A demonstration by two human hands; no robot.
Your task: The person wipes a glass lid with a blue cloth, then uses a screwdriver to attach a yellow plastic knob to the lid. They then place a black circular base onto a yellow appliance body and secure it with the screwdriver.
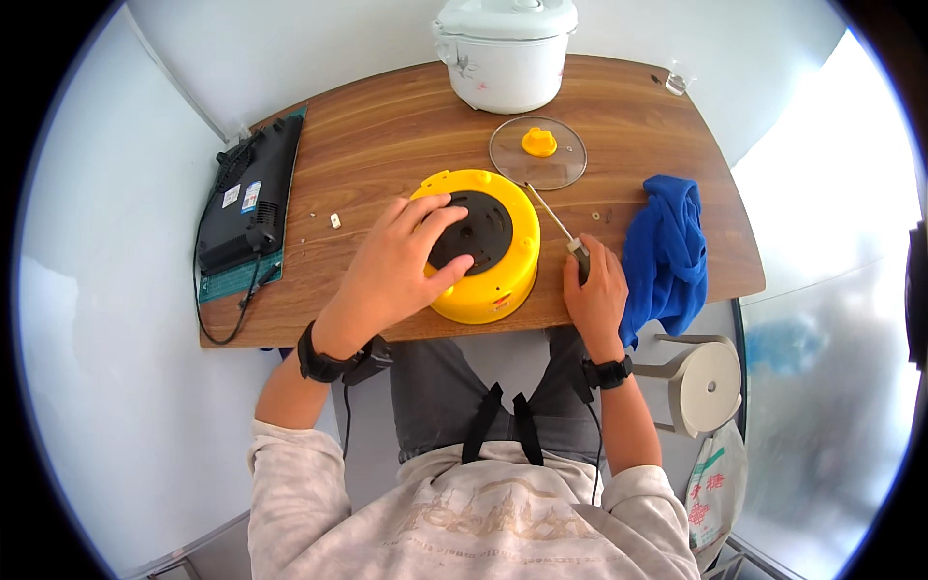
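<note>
A round yellow appliance body lies upside down near the table's front edge, its black base plate facing up. My left hand rests over the left part of that plate, fingers spread and curved, with the fingertips on the black surface. To the right of the body, my right hand is closed around the dark handle of a screwdriver. The metal shaft points up and left, and its tip is close to the body's far right rim, apart from the base plate.
Behind the body lies a glass lid with a yellow knob. A white rice cooker stands at the back. A black induction cooker with a cord is at left, a blue cloth at right. Beside the table is a stool.
</note>
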